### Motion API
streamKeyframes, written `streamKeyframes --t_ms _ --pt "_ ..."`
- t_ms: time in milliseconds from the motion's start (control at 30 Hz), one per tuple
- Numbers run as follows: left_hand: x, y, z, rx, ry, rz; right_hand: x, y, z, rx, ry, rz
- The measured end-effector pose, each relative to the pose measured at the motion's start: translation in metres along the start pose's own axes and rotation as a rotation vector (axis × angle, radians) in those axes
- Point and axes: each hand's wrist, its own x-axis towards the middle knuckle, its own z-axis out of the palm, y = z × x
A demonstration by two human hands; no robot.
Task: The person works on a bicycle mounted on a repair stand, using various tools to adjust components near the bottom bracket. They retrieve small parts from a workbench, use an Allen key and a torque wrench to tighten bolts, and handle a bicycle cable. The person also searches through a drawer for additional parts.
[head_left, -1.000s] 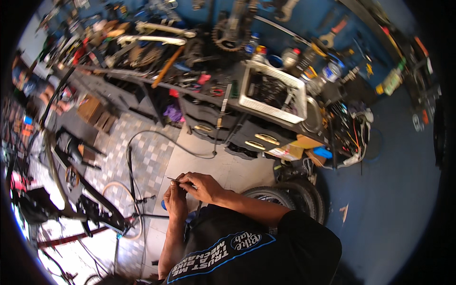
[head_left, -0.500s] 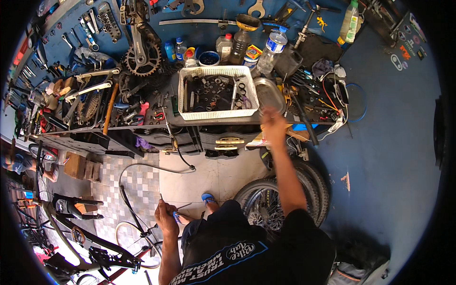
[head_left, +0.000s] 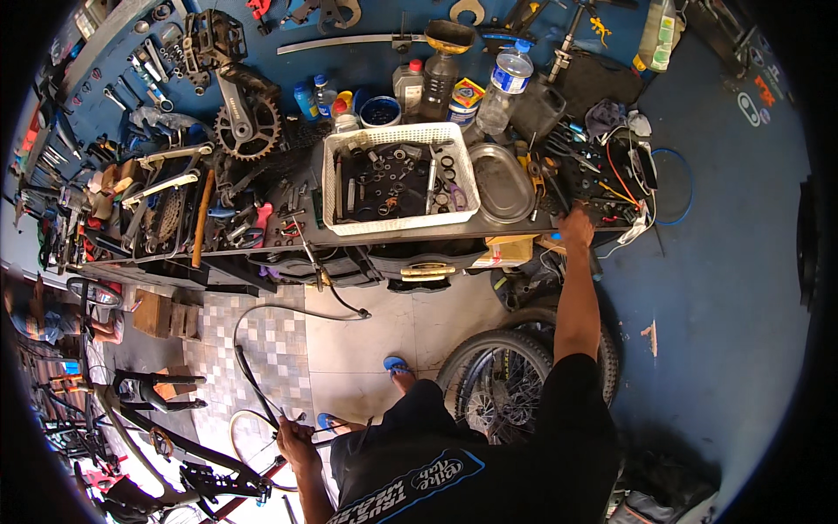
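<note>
My right hand (head_left: 576,229) reaches to the front right edge of the workbench, over a long dark bar-shaped handle (head_left: 557,185) that juts past the edge. Its fingertips are partly hidden, so whether they grip the bar or something beside it is unclear. Low on the left, my left hand (head_left: 298,444) is closed round a thin dark rod (head_left: 349,426), held away from the bench. A black hose-like cable (head_left: 247,365) passes close to that hand. Left of my right hand lies an oval metal tray (head_left: 499,182).
A white plastic basket (head_left: 400,229) of small metal parts sits mid-bench, with bottles (head_left: 504,96) behind it. Pliers and other tools crowd the right end. Bicycle wheels (head_left: 496,375) lean below the bench, and a bike frame (head_left: 148,437) stands at lower left.
My right hand has moved right, from beside the oval tray to the dark bar at the bench edge. My left hand stays low, closed on the rod. The view has shifted slightly.
</note>
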Motion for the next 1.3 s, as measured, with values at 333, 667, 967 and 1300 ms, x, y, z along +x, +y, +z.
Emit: streamKeyframes --t_ms 333,667,967,1300 --pt "0.010 0.008 -0.002 0.113 -0.163 0.004 0.031 -0.013 -0.045 0.288 0.343 0.005" --pt "-0.002 0.003 -0.016 0.199 -0.106 -0.023 0.097 -0.005 -0.045 -0.075 0.239 0.005" --pt "-0.012 -0.005 -0.004 0.272 -0.101 -0.002 0.063 -0.105 -0.031 0.116 -0.087 -0.093" --pt "-0.028 -0.009 -0.016 0.145 -0.106 -0.047 0.188 -0.041 0.031 0.022 0.029 -0.495"
